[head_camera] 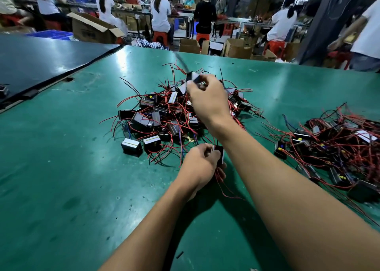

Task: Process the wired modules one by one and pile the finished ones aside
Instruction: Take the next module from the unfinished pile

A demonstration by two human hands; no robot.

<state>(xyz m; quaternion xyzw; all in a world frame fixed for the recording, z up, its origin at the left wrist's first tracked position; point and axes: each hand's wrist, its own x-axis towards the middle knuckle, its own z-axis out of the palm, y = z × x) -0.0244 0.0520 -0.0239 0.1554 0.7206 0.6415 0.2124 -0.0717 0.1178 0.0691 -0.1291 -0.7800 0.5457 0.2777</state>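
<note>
A heap of small black wired modules (158,118) with red and black leads lies in the middle of the green table (61,168). My right hand (207,100) is stretched out over the heap and pinches one black module (192,78) lifted above it, its wires blurred. My left hand (200,163) is nearer to me and grips another black module (219,154), whose red wires hang down below the fingers. A second tangled pile of modules (337,147) lies at the right.
A dark panel (41,61) lies along the table's left rear. Beyond the far edge stand cardboard boxes (92,28), red stools and several seated people at other benches. A person stands at the far right (366,34).
</note>
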